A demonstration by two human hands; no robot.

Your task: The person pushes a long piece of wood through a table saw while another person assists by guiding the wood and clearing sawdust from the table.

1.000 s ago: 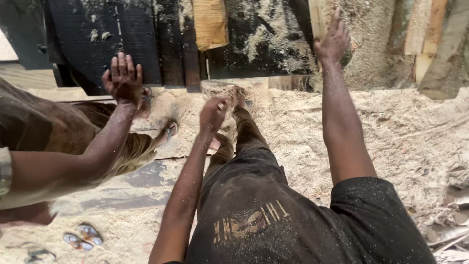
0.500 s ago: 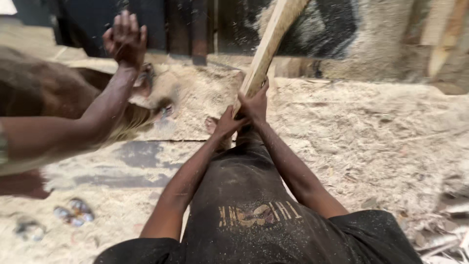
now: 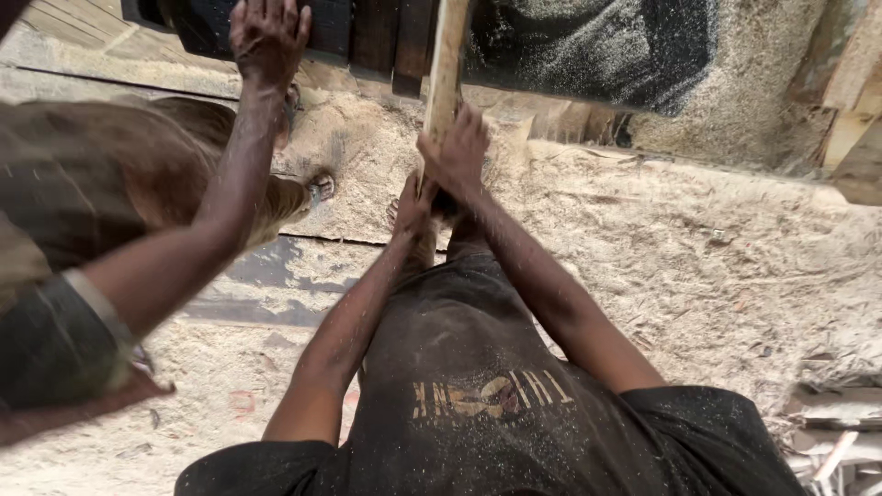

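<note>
Head view differs little from half a second ago: the pale narrow wooden plank (image 3: 445,69) stood tilted then and now runs nearly straight up the frame, and the co-worker's arm has stretched farther onto the machine. At far left that co-worker's hand (image 3: 266,39) lies spread, fingers wide, on the dark, sawdust-covered machine table (image 3: 588,46). Just right of it, the person's left hand (image 3: 412,208) wraps the plank's lower end, closed around it, and the right hand (image 3: 457,152) clamps the same plank just above — the two hands touching, both fists tight on the wood. The plank's upper part lies across the table's near edge and leaves the top of the frame. Rightward, the sawdust-strewn floor (image 3: 717,266) lies open — pale offcut boards (image 3: 854,110) stand at the far right edge and scrap wood pieces (image 3: 831,432) lie in the lower right corner.
</note>
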